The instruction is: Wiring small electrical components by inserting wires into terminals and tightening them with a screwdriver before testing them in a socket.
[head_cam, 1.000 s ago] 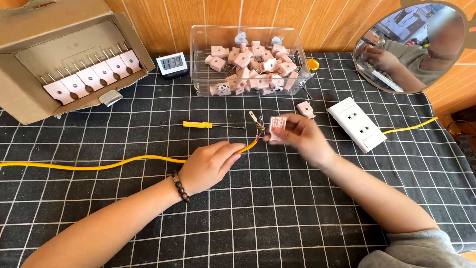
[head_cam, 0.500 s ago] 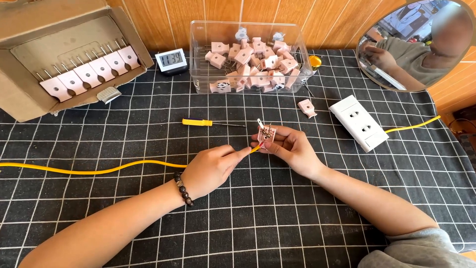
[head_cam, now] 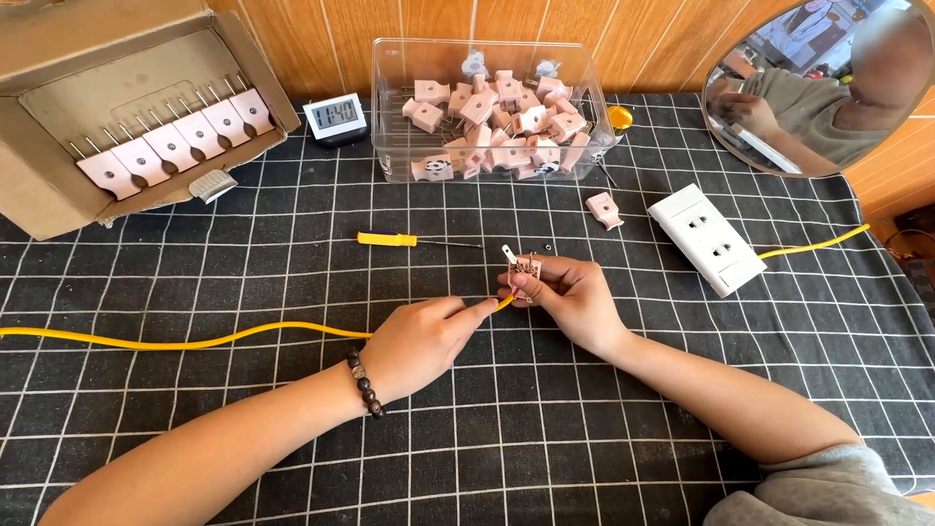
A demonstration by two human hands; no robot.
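two hands (head_cam: 424,336) (head_cam: 570,302), plug (head_cam: 524,272) in right grip

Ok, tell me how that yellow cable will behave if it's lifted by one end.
The yellow cable probably droops: it lies in loose curves across the checked cloth. It seems light, since the left hand pinches it with fingertips. Its long tail would likely drag toward the yellow screwdriver.

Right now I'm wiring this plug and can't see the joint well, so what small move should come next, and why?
Probably feed the yellow cable a little further into the pink plug. The left hand pinches the cable end right at the plug, which the right hand holds open side up. The yellow screwdriver lies untouched beyond them, so fastening looks premature.
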